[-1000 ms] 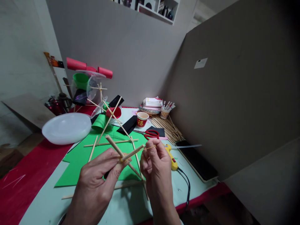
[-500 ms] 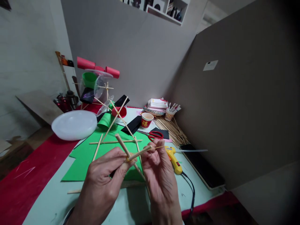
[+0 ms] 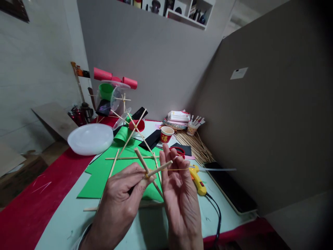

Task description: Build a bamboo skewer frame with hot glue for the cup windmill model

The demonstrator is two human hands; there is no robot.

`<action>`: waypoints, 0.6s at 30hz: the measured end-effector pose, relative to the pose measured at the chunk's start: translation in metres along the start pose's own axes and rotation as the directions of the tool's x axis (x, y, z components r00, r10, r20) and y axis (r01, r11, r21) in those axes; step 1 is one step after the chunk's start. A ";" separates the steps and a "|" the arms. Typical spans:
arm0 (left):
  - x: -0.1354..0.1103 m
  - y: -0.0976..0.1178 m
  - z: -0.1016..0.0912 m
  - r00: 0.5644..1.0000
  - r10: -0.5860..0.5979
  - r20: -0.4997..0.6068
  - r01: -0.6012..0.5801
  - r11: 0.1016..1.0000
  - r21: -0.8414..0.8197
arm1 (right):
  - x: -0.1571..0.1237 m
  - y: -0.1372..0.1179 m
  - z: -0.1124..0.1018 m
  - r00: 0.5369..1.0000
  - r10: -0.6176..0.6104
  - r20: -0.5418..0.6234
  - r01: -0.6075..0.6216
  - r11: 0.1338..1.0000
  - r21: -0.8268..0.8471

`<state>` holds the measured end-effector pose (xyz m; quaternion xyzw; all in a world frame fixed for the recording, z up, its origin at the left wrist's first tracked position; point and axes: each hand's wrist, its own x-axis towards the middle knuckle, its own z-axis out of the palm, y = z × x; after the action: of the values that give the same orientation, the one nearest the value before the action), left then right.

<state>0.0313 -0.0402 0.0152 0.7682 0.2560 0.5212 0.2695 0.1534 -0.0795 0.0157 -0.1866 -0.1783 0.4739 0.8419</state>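
While left hand (image 3: 117, 192) stays clamped on crossed sticks (image 3: 142, 161), lower middle of frame, right hand (image 3: 180, 198) has opened from pinch; thin band (image 3: 177, 169) stretches to thumb, tying looks unfinished.

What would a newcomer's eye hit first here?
Probably the hands, lower centre: the left hand grips crossed wooden sticks, while a thin yellowish band is drawn taut at the spread right hand. Next, likely the bright green sheet lying beyond the hands, then the yellow glue gun right of the right hand.
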 end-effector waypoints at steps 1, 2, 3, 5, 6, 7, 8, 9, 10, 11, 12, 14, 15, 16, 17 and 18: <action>0.000 0.000 0.000 1.000 0.003 -0.001 -0.003 1.000 -0.003 | -0.002 0.000 0.001 0.999 -0.039 0.031 0.040 0.999 -0.030; 0.000 0.000 0.000 1.000 0.001 0.001 -0.001 1.000 -0.006 | -0.004 0.001 0.002 0.994 -0.084 0.068 0.089 0.994 -0.069; 0.000 0.000 0.000 1.000 0.001 0.001 -0.001 1.000 -0.009 | -0.006 0.001 0.004 0.984 -0.135 0.114 0.148 0.983 -0.112; 0.000 0.000 -0.001 1.000 -0.003 0.002 0.003 1.000 -0.018 | -0.009 -0.001 0.006 0.950 -0.218 0.223 0.264 0.942 -0.206; -0.001 0.000 -0.001 1.000 -0.007 0.003 0.007 1.000 -0.020 | -0.010 -0.003 0.006 0.931 -0.239 0.275 0.311 0.915 -0.258; -0.001 0.000 -0.001 1.000 -0.012 0.005 0.013 1.000 -0.022 | -0.010 -0.005 0.007 0.912 -0.249 0.326 0.353 0.881 -0.315; -0.001 0.000 -0.001 1.000 -0.017 0.011 0.017 0.999 -0.028 | -0.009 -0.008 0.007 0.892 -0.249 0.377 0.394 0.836 -0.382; -0.002 -0.001 -0.002 1.000 -0.022 0.016 0.023 0.999 -0.038 | -0.008 -0.013 0.007 0.867 -0.241 0.435 0.442 0.775 -0.451; -0.002 -0.001 -0.002 0.999 -0.030 0.022 0.031 0.998 -0.052 | -0.006 -0.018 0.008 0.836 -0.226 0.500 0.496 0.703 -0.510; -0.002 -0.001 -0.002 0.999 -0.036 0.026 0.038 0.997 -0.072 | -0.004 -0.023 0.009 0.794 -0.202 0.573 0.556 0.622 -0.551; -0.002 -0.001 -0.001 0.999 -0.040 0.026 0.042 0.995 -0.093 | -0.001 -0.029 0.010 0.745 -0.170 0.644 0.618 0.539 -0.573; -0.002 -0.001 -0.001 0.999 -0.045 0.017 0.047 0.991 -0.126 | 0.005 -0.040 0.016 0.641 -0.097 0.761 0.728 0.390 -0.564; -0.002 -0.001 -0.001 0.999 -0.045 0.010 0.046 0.990 -0.134 | 0.008 -0.044 0.020 0.595 -0.060 0.802 0.770 0.330 -0.546; -0.002 -0.001 -0.001 0.999 -0.045 0.006 0.045 0.990 -0.136 | 0.010 -0.048 0.024 0.554 -0.022 0.832 0.803 0.278 -0.528; -0.003 -0.001 0.000 0.999 -0.048 0.005 0.048 0.990 -0.131 | 0.012 -0.051 0.028 0.526 0.016 0.851 0.825 0.233 -0.514; -0.004 -0.001 0.000 0.999 -0.053 0.002 0.053 0.991 -0.120 | 0.014 -0.053 0.033 0.503 0.052 0.863 0.842 0.197 -0.503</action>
<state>0.0297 -0.0417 0.0121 0.7433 0.2446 0.5287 0.3287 0.1834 -0.0881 0.0718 -0.3519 -0.7751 0.0377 0.5235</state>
